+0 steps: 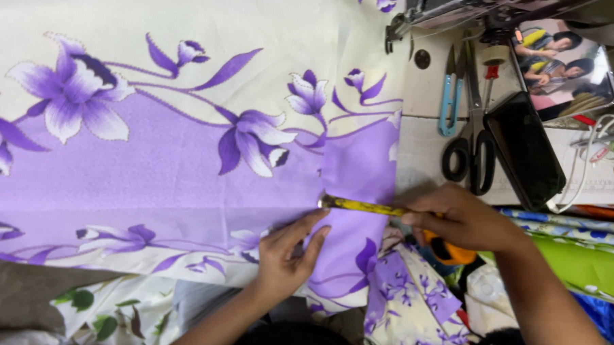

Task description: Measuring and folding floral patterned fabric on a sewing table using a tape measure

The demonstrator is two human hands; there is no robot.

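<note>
Tape measure laid across a folded purple floral cloth

The yellow tape measure (pixel 383 208) is clamped in the right hand (pixel 462 218), its blade stretched left over the folded cloth (pixel 352 191), which is pressed flat under the left hand's (pixel 286 251) spread fingers. Scissors (pixel 470 143) lie just right of the cloth. If pressure is eased, the fold could be shifted and the reading spoiled.

Fabric (pixel 184 163) is lying spread flat over the table, cream with a wide lilac band and purple flower print. Its right end is folding back on itself, a lilac flap (pixel 359 191) running down to the near edge. Tape measure (pixel 369 206): yellow blade is stretching level across that flap, orange case (pixel 449 250) sitting off the fabric's right edge.
</note>
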